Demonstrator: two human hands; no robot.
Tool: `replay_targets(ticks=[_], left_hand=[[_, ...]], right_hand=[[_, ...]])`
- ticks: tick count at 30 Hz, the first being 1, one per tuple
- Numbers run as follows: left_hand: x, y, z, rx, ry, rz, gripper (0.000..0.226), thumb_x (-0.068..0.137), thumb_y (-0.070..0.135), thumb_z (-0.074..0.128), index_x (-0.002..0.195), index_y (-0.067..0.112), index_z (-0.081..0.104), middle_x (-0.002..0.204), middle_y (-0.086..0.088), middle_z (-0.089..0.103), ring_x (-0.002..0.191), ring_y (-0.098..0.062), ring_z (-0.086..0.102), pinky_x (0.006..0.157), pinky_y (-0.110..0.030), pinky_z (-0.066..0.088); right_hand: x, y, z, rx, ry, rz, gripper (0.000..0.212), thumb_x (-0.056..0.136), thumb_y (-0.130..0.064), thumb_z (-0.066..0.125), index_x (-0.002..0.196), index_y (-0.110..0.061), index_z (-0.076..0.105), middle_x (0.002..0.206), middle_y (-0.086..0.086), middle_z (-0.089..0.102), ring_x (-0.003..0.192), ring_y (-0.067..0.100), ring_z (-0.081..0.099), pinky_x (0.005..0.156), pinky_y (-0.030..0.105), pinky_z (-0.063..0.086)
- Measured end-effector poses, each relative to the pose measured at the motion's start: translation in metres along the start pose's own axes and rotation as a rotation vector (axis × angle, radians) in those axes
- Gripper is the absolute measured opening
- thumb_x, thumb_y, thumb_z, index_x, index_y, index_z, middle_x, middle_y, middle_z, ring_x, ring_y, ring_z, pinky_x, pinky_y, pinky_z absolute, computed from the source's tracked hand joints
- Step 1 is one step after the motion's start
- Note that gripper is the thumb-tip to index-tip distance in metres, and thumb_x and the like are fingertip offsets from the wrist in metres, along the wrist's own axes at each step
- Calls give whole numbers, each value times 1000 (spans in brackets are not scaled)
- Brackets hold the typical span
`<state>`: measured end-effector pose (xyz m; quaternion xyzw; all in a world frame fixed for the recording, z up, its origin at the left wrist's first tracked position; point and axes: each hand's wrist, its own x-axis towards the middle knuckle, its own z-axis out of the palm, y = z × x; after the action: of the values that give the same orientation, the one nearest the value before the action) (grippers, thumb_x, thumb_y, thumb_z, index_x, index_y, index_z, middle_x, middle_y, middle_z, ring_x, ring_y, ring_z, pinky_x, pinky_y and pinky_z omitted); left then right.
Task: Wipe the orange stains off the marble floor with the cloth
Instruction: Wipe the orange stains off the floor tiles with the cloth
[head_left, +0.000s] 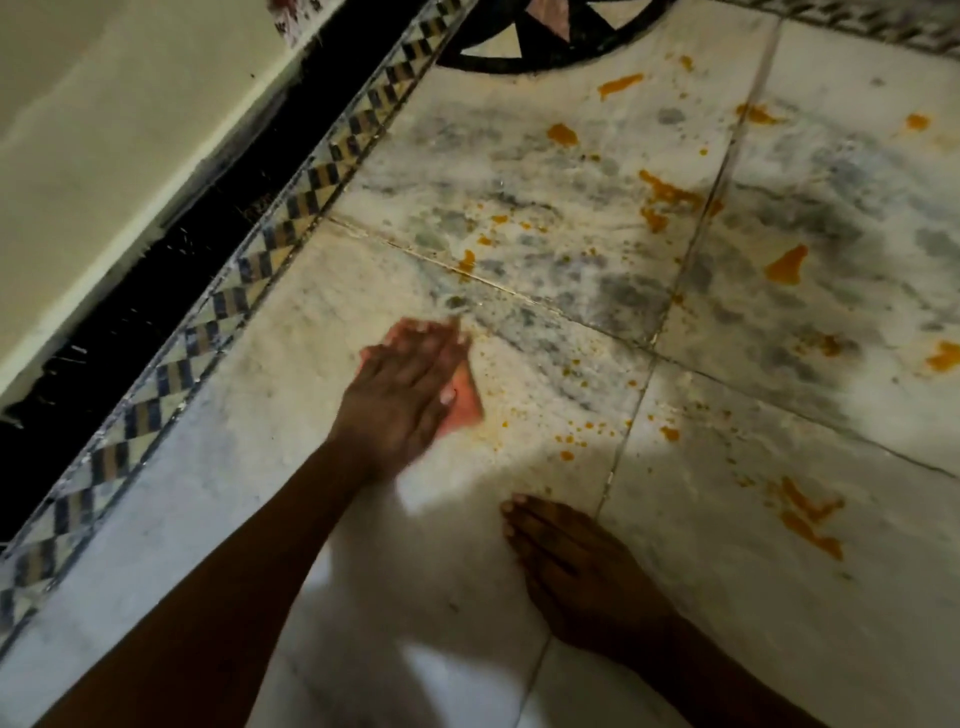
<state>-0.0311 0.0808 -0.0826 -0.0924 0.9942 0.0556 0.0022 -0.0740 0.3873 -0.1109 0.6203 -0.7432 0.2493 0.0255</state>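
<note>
My left hand (397, 397) lies flat, palm down, on a small orange-pink cloth (464, 408) and presses it onto the marble floor (545, 291); only the cloth's right corner shows past my fingers. The hand is blurred. My right hand (576, 566) rests flat on the floor nearer to me, fingers together, holding nothing. Orange stains spread to the right of the cloth: small specks (571, 441) close by, bigger blobs (787, 265) and streaks (810, 525) farther right and up.
A checkered mosaic border (270, 249) runs diagonally on the left, with a black strip (171, 291) and a pale wall (104, 130) beyond it. A black circular inlay (550, 47) sits at the top. Tile joints (628, 421) cross the floor.
</note>
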Motion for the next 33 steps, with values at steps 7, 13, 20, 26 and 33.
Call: replay_targets(ticks=[7,13,20,26,33], left_hand=[[37,26,2,-11,-26,-37,68,108,50,21,170,23,13,178,-8,10,164,-34,11,128,-60,19],[15,-29,0,22,-12,116,62,110,48,25,169,31,16,178,-2,16,165,-29,13,130,-53,21],[16,28,14,31,-3,282,65,110,46,30,169,22,18,178,-5,13,165,-30,12,130,-54,19],[9,-5,6,-38,47,-49,66,107,51,26,169,28,20,177,-3,19,164,-32,14,128,-56,24],[18,46,15,-19,3,62,69,107,50,25,169,22,16,178,-5,13,163,-33,17,125,-58,27]], right_hand=[[0,2,-3,22,26,44,35,98,-16,60,127,-3,75,138,13,70,128,31,67,103,46,58],[-3,2,-2,15,32,30,35,103,-15,51,123,-4,77,133,10,73,124,31,70,101,45,59],[-9,9,-5,42,-22,40,37,102,-17,52,129,-8,74,147,6,65,139,25,60,110,42,52],[-17,12,-24,-72,-28,106,40,105,-29,52,132,-10,73,151,6,60,145,23,53,117,40,43],[-20,19,-22,-6,138,364,31,95,-16,66,121,0,76,132,15,71,126,29,67,110,55,51]])
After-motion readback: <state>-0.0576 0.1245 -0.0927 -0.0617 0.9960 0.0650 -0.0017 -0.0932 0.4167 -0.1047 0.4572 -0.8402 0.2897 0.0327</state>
